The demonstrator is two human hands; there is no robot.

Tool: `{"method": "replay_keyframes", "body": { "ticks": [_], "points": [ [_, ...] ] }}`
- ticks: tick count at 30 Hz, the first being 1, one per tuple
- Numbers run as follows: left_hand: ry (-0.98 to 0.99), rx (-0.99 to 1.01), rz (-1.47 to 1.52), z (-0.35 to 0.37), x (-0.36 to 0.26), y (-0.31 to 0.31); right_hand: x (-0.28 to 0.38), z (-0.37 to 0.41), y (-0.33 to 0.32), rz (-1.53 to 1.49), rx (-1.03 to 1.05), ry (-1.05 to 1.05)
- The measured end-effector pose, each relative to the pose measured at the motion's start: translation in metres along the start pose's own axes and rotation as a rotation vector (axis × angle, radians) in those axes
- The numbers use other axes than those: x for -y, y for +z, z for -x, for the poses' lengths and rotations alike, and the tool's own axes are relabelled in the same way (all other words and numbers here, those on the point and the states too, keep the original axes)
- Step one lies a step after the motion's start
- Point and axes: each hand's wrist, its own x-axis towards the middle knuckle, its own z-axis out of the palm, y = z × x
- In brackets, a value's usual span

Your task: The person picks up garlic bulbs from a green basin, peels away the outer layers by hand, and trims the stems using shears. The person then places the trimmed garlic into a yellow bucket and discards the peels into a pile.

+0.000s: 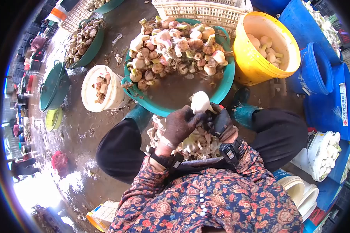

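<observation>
A white, peeled garlic bulb (200, 102) is held up between my two gloved hands, over the near rim of a green basin (230, 75). My left hand (179, 126) is closed, with its thumb and fingers against the bulb's left and lower side. On the other side, my right hand (223, 123) is closed around the stem end. A small red spot shows at its fingertips; I cannot make out what it belongs to. Unpeeled garlic bulbs (175, 44) are heaped in the basin. Pale garlic skins (198, 143) lie below my hands, between my legs.
A yellow bucket (243, 60) holding peeled bulbs stands right of the basin, near a blue bucket (313, 73). To the left are a white bucket (114, 90) with scraps and another green tub (55, 87). A plastic crate (200, 13) sits behind the basin.
</observation>
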Motion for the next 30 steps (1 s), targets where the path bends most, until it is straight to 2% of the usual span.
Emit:
{"method": "replay_keyframes", "body": {
  "ticks": [3,4,5,7,9,11,12,13,15,16,17,19,20,21,23,24,25,27,28,29,30],
  "points": [
    [-0.076,-0.003,0.066,-0.003,0.004,0.003,0.009,0.006,0.005,-0.087,0.028,0.237],
    [-0.054,0.019,0.19,-0.003,0.005,0.003,0.009,0.006,0.004,-0.088,0.027,0.238],
    [-0.055,0.019,0.189,-0.002,0.006,0.001,0.009,0.006,0.004,-0.098,0.047,0.279],
    [-0.512,0.148,1.077,0.0,0.009,-0.005,0.008,0.007,0.006,-0.106,0.068,0.323],
    [-0.708,-0.059,1.552,0.007,0.021,0.001,0.01,0.01,0.012,-0.064,0.108,0.398],
    [-0.287,0.036,2.111,0.003,0.02,-0.026,0.009,0.002,-0.004,-0.127,0.129,0.391],
    [-0.337,-0.164,2.015,0.004,0.012,-0.04,0.008,-0.004,-0.013,-0.185,0.151,0.376],
    [-0.341,-0.094,1.831,0.003,0.014,-0.05,0.007,-0.005,-0.015,-0.182,0.151,0.376],
    [-0.334,0.259,0.835,-0.001,0.008,-0.072,0.001,-0.012,-0.011,0.151,-0.145,0.116],
    [-0.444,0.471,0.638,-0.005,0.023,-0.063,0.003,-0.016,-0.016,0.247,-0.126,0.077],
    [-0.33,0.639,0.34,-0.007,0.035,-0.059,0.009,-0.023,-0.023,0.304,-0.104,0.112],
    [-0.14,0.284,-0.142,-0.009,0.074,-0.039,0.02,-0.003,0.004,0.26,-0.036,-0.259],
    [-0.316,0.145,0.03,-0.02,0.086,-0.038,0.036,-0.006,-0.002,0.036,0.119,-0.185],
    [-0.377,0.003,-0.064,-0.032,0.107,-0.035,0.052,-0.01,-0.008,-0.19,0.271,-0.108],
    [-0.431,-0.189,-0.399,-0.055,0.134,-0.041,0.081,0.028,0.045,-0.142,0.329,-0.341],
    [-0.449,-0.284,-0.555,-0.066,0.143,-0.043,0.089,0.034,0.049,-0.066,0.345,-0.362],
    [-0.447,-0.286,-0.553,-0.078,0.164,-0.043,0.086,0.029,0.044,-0.064,0.346,-0.365],
    [-0.49,-0.174,-0.753,-0.104,0.212,-0.036,0.072,0.005,0.02,0.102,0.25,-0.318],
    [-0.558,-0.14,-0.767,-0.115,0.22,-0.033,0.061,-0.008,0.005,0.236,0.132,-0.267],
    [-0.553,-0.138,-0.767,-0.12,0.222,-0.031,0.048,-0.007,0.011,0.429,0.049,-0.318],
    [-0.518,-0.133,-0.793,-0.122,0.225,-0.029,0.039,-0.009,0.016,0.495,0.025,-0.281]
  ]
}}
